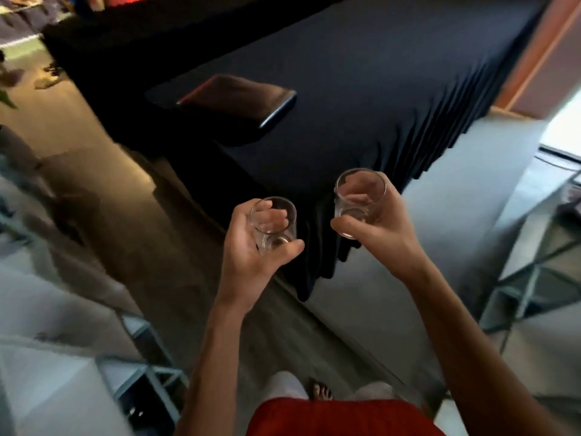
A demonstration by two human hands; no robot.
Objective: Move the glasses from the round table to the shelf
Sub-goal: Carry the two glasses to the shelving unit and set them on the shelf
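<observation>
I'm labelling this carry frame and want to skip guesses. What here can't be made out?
Round table: outside the head view.
Shelf: left rack and right rack blurred, cut by edges; destination unclear.
Dark flat object on the black cloth: too blurred to identify.
Glass bases: left glass and right glass partly covered by left hand and right hand.

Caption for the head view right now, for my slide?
Left hand holds the left glass, right hand holds the right glass, both empty, beside a black-draped table.

Two clear, glossy glasses [273,221] [360,196]; a matt black pleated cloth [361,89] covers the table; the floor [132,190] looks smooth.
</observation>
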